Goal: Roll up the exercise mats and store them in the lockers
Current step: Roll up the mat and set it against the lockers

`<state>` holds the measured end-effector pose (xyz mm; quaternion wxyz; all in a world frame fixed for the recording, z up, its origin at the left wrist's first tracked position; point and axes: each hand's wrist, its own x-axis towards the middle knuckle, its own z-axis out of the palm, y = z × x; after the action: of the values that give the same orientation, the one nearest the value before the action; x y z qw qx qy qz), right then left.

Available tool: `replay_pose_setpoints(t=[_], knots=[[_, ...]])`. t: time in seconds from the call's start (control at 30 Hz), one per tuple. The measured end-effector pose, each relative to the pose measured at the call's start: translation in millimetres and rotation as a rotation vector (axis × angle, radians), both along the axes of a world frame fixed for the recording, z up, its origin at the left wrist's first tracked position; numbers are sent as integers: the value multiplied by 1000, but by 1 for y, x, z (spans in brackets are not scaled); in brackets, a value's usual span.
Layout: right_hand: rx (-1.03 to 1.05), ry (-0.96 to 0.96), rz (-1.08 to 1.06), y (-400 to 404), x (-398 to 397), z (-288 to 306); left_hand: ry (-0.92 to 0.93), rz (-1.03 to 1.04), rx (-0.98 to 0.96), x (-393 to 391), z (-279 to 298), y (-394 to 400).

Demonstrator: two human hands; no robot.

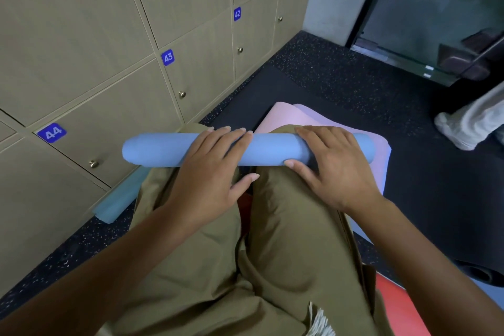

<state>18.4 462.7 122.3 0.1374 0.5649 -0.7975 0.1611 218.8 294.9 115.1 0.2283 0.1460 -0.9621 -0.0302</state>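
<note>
2 hands (210, 172) (330, 163) press rolled blue mat (152, 148).

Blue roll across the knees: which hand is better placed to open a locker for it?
Probably the left hand. The lockers line the person's left, with knob 44 nearest it. The right hand, resting flat on the blue roll, could steady it.

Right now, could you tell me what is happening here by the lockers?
A person is kneeling or sitting on the floor with a rolled blue mat lying across their knees. The left hand and the right hand both rest flat on top of the roll. A pink mat lies beyond the knees, not yet rolled. The lockers alongside, numbered 41 to 44, are all closed.
</note>
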Motion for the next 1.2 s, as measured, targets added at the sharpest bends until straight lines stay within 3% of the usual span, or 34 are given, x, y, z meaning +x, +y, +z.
replay_pose_setpoints(t=[0.23, 0.47, 0.63, 0.8, 1.0, 1.2], knots=[[18, 50, -140, 6, -16, -10, -2, 56, -27, -26, -3, -21], [-24, -30, -274, -5, -26, -14, -28, 85, -139, -51, -4, -41], [-86, -198, -360, -13, -35, -15, -101, 69, -148, -60, 4, -53], [-214, -555, -418, -16, -40, -13, -184, 80, -155, -68, 13, -64], [-400, -757, -291, -17, -46, 6, -289, 153, -37, -70, 29, -79], [-543, -882, -210, -21, -60, 35, -233, 155, 122, -80, 40, -85]])
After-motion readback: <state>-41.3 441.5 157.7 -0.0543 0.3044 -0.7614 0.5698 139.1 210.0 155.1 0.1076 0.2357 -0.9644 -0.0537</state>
